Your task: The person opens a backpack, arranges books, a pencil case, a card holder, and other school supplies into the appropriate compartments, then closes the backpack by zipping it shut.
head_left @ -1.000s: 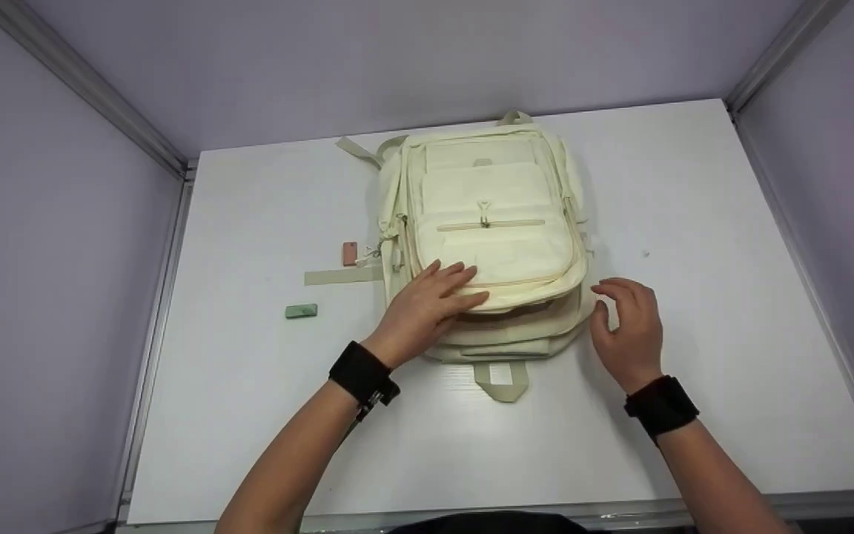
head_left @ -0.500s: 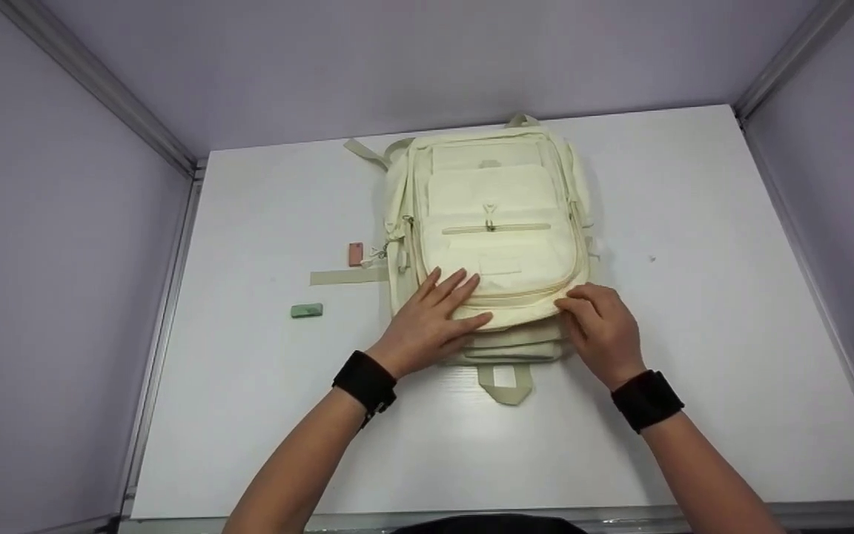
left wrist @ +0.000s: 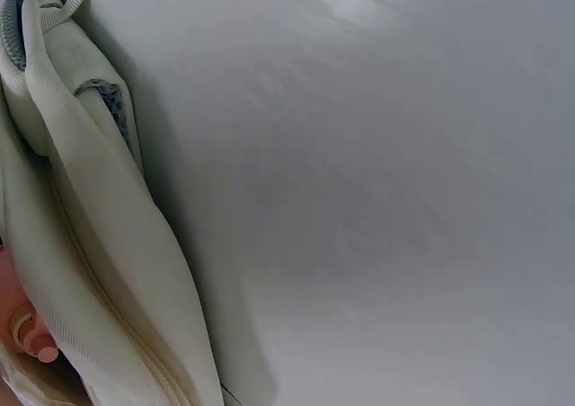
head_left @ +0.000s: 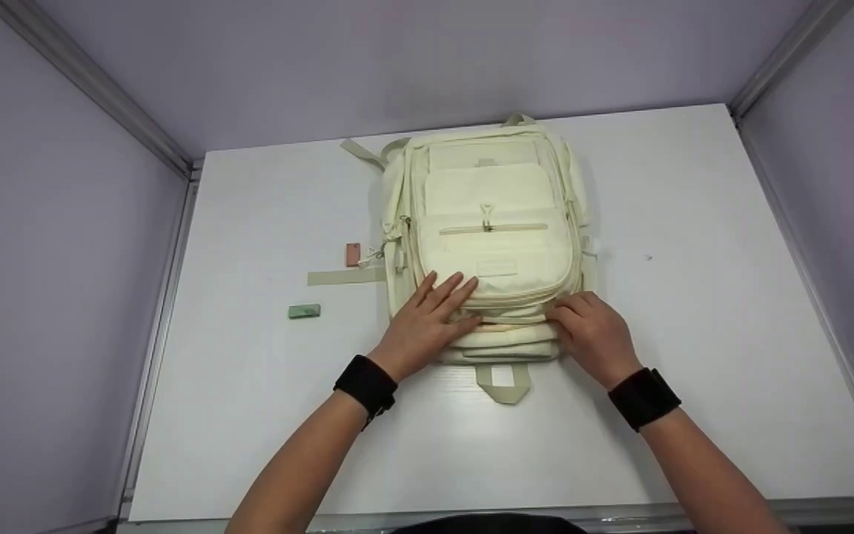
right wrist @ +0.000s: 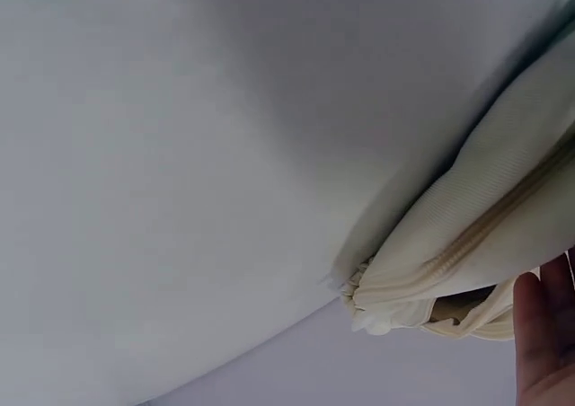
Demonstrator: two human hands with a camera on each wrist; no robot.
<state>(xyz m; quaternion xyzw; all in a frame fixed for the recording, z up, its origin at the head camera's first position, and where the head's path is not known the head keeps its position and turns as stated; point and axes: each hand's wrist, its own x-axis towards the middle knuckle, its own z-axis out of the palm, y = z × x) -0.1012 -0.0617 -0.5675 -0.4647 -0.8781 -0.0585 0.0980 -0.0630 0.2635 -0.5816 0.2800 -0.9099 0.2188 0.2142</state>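
A cream backpack (head_left: 497, 189) lies front up, its grey top handle (head_left: 505, 393) toward me. My left hand (head_left: 427, 326) rests with spread fingers on the lower left of its front panel. At the lower right, my right hand (head_left: 594, 334) pinches the fabric edge between thumb and curled fingers. Layered edges and an orange-tan zip strip show between the hands. The left wrist view shows the bag's side zip (left wrist: 108, 307) and a pink thing with a small round knob (left wrist: 36, 339) inside an opening. Fingers (right wrist: 537, 325) lie by the bag's edge in the right wrist view.
Left of the bag lie a green block (head_left: 304, 311), a small pink-red block (head_left: 353, 254) and a flat beige strap (head_left: 345, 277). A tiny white scrap (head_left: 648, 257) lies to the right. Pale panels (head_left: 457, 59) wall in the white table (head_left: 249, 415).
My right hand has come left from beside the bag and taken hold of its lower right edge. The front edge came down, then folded back to show the layers beneath. My left hand stays put.
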